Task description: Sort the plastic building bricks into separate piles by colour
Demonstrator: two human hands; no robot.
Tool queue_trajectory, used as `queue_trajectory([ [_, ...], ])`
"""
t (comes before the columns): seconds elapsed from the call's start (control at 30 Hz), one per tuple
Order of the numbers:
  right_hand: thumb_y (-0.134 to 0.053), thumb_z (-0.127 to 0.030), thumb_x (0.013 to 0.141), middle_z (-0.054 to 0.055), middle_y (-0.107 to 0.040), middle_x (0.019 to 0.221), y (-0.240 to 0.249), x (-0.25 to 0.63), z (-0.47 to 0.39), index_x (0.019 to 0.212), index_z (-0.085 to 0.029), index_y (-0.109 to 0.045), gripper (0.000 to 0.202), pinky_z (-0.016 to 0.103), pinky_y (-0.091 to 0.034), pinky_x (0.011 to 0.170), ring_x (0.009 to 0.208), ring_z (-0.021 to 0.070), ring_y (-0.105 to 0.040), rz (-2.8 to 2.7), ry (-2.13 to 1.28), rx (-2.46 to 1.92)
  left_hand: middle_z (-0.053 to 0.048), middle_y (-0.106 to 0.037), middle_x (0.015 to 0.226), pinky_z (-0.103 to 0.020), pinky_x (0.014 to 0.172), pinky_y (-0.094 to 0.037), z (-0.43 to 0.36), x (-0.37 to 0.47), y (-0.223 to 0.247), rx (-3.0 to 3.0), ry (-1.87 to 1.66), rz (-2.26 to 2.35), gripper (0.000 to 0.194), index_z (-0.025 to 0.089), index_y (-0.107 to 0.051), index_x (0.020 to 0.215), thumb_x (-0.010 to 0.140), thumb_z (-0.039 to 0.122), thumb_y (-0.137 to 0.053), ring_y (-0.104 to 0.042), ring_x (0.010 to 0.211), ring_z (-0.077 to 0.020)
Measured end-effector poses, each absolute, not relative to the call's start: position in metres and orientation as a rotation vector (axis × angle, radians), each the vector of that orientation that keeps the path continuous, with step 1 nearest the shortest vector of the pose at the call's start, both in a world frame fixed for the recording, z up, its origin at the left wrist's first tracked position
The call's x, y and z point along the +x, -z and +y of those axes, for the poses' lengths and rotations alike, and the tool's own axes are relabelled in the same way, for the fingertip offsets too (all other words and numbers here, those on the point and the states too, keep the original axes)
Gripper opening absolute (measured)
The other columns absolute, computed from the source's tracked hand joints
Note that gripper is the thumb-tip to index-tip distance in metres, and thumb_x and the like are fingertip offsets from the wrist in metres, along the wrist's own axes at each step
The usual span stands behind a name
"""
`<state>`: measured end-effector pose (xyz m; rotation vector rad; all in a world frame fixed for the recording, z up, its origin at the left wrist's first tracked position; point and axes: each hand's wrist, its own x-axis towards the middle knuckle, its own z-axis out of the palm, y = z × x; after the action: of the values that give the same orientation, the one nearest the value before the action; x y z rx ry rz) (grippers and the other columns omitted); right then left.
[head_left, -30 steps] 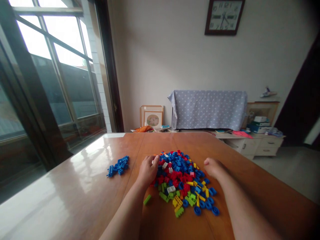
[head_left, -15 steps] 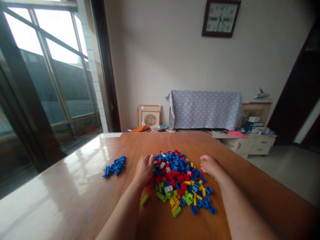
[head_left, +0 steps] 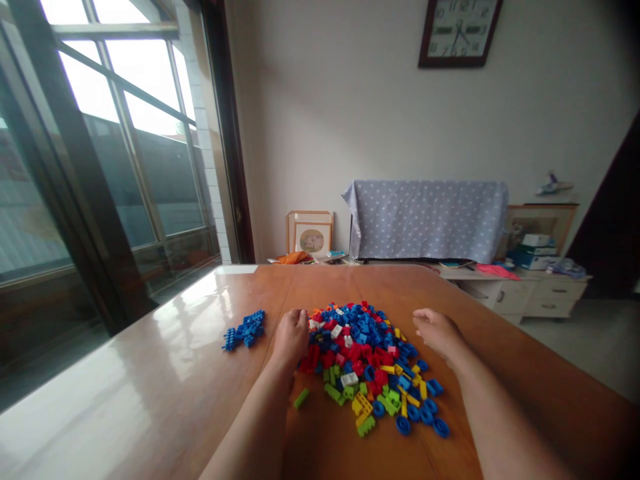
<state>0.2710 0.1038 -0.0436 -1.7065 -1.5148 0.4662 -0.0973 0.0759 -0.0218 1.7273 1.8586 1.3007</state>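
Observation:
A heap of plastic building bricks [head_left: 357,353] in blue, red, green, yellow and white lies on the brown wooden table [head_left: 200,413]. My left hand [head_left: 293,337] rests at the heap's left edge, its fingers loosely bent and partly hidden; nothing shows in it. Apart from the heap on the right, my right hand [head_left: 437,330] has its fingers stretched toward the bricks, with nothing visible in them. Left of my left hand sits a cluster of blue bricks [head_left: 245,330]. One loose green brick [head_left: 301,399] lies beside my left forearm. Several round blue pieces [head_left: 426,415] are at the heap's near right side.
Behind the table, a grey-blue dotted cloth [head_left: 425,220] covers something on a low white cabinet [head_left: 545,297]. Framed pictures [head_left: 313,237] lean against the wall. A clock [head_left: 460,32] hangs above. Large glass windows [head_left: 150,153] stand at the left.
My right hand's fingers have straightened somewhat. My left hand has stayed by the heap's left edge. The whole view has shifted, so everything appears farther right.

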Motion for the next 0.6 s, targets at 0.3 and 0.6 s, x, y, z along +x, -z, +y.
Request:
queue_trajectory([
  [0.3, -0.056, -0.046, 0.088, 0.006, -0.076, 0.092, 0.032, 0.222, 0.082, 0.102, -0.022, -0.072, 0.032, 0.028, -0.050, 0.075, 0.086, 0.0214, -0.069, -1.863, -0.535, -1.601, -0.009, -0.073, 0.081, -0.027, 0.066, -0.042, 0.075, -0.105, 0.033, 1.707, -1.170, 1.899, 0.033, 0.017, -0.073, 0.089, 0.091, 0.038, -0.047, -0.065, 0.077, -0.0217],
  [0.6, -0.052, -0.033, 0.090, 0.010, -0.068, 0.113, 0.033, 0.180, 0.069, 0.115, -0.020, -0.070, 0.033, 0.032, -0.048, 0.091, 0.102, 0.0227, -0.064, -2.034, -0.302, -1.361, -0.007, -0.075, 0.092, -0.025, 0.073, -0.046, 0.075, -0.080, 0.041, 1.861, -1.132, 1.691, 0.031, 0.019, -0.074, 0.095, 0.093, 0.036, -0.048, -0.066, 0.085, -0.0186],
])
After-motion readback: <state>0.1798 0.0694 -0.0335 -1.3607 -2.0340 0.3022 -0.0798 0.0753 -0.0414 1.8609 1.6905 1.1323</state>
